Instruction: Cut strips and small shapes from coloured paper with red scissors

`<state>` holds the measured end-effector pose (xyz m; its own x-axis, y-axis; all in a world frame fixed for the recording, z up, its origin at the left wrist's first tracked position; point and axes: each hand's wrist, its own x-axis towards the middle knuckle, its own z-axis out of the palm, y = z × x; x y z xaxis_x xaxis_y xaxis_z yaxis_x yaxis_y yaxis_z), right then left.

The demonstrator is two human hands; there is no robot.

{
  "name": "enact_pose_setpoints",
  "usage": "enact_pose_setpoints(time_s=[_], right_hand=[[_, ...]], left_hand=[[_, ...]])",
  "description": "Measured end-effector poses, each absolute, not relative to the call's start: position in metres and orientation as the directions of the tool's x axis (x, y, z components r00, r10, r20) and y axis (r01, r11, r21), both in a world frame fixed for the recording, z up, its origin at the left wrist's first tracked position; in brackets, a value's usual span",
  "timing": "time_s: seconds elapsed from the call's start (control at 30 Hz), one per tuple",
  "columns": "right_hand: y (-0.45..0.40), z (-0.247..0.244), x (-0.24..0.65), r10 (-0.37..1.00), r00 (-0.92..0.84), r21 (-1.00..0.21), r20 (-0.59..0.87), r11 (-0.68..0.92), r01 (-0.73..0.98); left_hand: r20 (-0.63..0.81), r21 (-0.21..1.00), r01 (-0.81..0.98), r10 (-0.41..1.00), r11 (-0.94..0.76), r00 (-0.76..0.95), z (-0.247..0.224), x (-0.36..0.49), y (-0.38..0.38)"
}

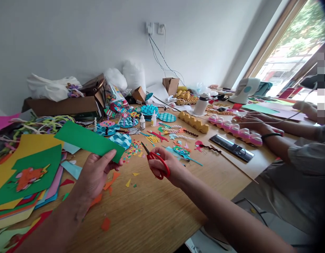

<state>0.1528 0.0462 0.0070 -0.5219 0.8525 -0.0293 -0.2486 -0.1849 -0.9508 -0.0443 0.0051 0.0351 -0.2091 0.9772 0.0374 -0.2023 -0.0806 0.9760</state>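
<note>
My left hand pinches the right end of a green paper strip, thumb on top, the strip reaching up to the left. To its right, my right hand grips the red handles of a pair of scissors. The blades point up and left and look closed, apart from the paper. Small confetti bits lie on the table just behind the scissors. Orange scraps are scattered near my left forearm.
Coloured paper sheets are stacked at the left. Glue bottles, blue paper discs and a yellow egg carton strip stand behind. At right, another person's hands touch a pink egg carton strip by a black phone.
</note>
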Motion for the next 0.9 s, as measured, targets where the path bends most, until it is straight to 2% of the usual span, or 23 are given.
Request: enact_pose_setpoints(time_s=[0.17, 0.27, 0.33, 0.43, 0.6, 0.73, 0.9], right_hand=[[0.059, 0.032, 0.13, 0.782, -0.618, -0.977, 0.074, -0.069, -0.204], [0.068, 0.029, 0.11, 0.76, -0.641, -0.985, 0.107, -0.005, -0.171], [0.077, 0.018, 0.099, 0.793, -0.607, -0.996, 0.059, 0.008, -0.086], [0.089, -0.002, 0.094, 0.861, -0.505, -0.993, 0.062, 0.104, 0.056], [0.099, -0.017, 0.102, 0.837, -0.547, -0.989, -0.037, 0.049, 0.141], [0.097, -0.016, 0.103, 0.822, -0.564, -0.996, -0.075, -0.038, 0.077], [0.088, -0.01, 0.101, 0.837, -0.547, -0.979, -0.012, -0.121, -0.165]], left_hand=[[0.103, 0.979, -0.145, 0.959, -0.145, -0.265, 0.056, -0.048, 0.009], [0.154, 0.977, -0.102, 0.946, -0.19, -0.286, 0.065, -0.047, 0.008], [0.157, 0.976, -0.097, 0.941, -0.194, -0.301, 0.064, -0.046, 0.008], [0.104, 0.981, -0.12, 0.94, -0.15, -0.325, 0.057, -0.047, 0.009], [0.043, 0.982, -0.161, 0.954, -0.094, -0.295, 0.043, -0.046, 0.015], [0.031, 0.982, -0.169, 0.96, -0.08, -0.278, 0.037, -0.041, 0.016], [0.02, 0.994, -0.098, 0.976, -0.042, -0.216, 0.03, -0.04, 0.018]])
